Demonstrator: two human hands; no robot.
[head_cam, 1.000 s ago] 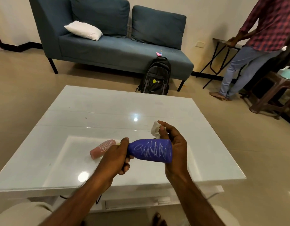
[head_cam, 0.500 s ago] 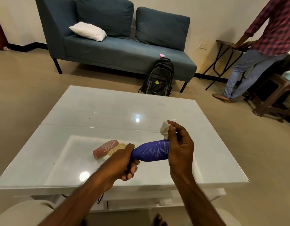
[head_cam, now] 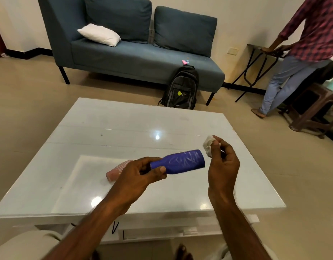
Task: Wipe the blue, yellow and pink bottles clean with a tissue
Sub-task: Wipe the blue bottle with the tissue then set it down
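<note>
My left hand (head_cam: 138, 177) grips the neck end of the blue bottle (head_cam: 182, 162), which lies sideways in the air above the white table (head_cam: 124, 128) and carries white scribble marks. Just past the bottle's base, my right hand (head_cam: 222, 164) pinches a crumpled white tissue (head_cam: 207, 145); the tissue is off the bottle. The pink bottle (head_cam: 115, 170) lies on its side on the table, partly behind my left hand. The yellow bottle is hidden behind that hand.
Beyond the table stands a blue sofa (head_cam: 143, 59) with a white pillow (head_cam: 99, 34), and a black backpack (head_cam: 180, 89) leans against it. A person in a checked shirt (head_cam: 300, 53) stands at the right by a folding table and a brown stool (head_cam: 315, 109).
My right hand has lifted the tissue off the blue bottle and moved to the right. My left hand has tilted the bottle's base upward. The yellow bottle has gone out of sight behind my left hand.
</note>
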